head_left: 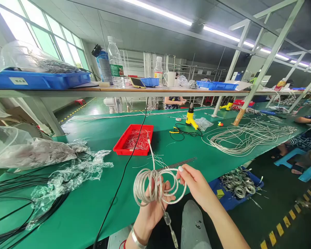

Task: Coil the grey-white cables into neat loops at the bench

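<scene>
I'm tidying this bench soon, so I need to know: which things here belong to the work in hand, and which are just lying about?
In use: coiled silver cable; left hand; right hand.
Lying about: red tray of wire ends; yellow heat gun; metal ruler; water bottle.

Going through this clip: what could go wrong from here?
The loose coil of silver cable might slip from the left hand and right hand and tangle. The black cable lying just beside it could snag a loop. The steel ruler beneath the coil might catch strands.
</scene>
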### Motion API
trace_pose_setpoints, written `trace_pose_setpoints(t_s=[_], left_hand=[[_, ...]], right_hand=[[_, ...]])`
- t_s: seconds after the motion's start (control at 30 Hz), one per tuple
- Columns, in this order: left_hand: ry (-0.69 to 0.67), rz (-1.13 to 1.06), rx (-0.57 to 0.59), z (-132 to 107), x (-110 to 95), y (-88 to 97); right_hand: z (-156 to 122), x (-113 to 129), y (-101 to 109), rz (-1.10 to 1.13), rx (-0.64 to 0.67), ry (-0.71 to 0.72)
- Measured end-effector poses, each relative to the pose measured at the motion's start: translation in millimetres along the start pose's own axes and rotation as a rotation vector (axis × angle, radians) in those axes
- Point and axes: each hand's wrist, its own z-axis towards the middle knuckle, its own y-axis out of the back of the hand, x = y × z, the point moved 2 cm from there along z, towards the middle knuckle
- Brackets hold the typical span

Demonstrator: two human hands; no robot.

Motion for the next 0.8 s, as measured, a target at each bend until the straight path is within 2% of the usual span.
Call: trace_pose_setpoints(t_s=[0.1,0.17,0.33,0.5,0.63,0.8], left_hand=[[0.018,-0.041,0.076,-0.5,1.9,-4.4],[0.03,-0.038,0.09,-1.1,3.1,-4.7],[0.028,0.063,0.021,-2.6,5.2,-3.6],[-0.102,0.278,-0.066,-2.6,5.4,-6.6],[-0.091,0.158,-0.076,-1.4,5.8,-3.5],[0.003,-0.074,-0.02,-2.1,7.8,-1.5]], right_hand=[[-1.4,-4.8,-2.0,-0.007,0.004,-0.052],[-2.6,-6.1,-3.1,-0.031,-0.041,-0.05],[-5.6,-6.3,-8.4,-0.193,-0.118,0.021],[-10.8,-0.4,-12.2,-0.13,-0.106,0.007],[-14.0,6.2,-10.5,-0.199,-0.006,0.041],[-12.5,5.3,-6.8,-0.137,-0.009,-0.008]])
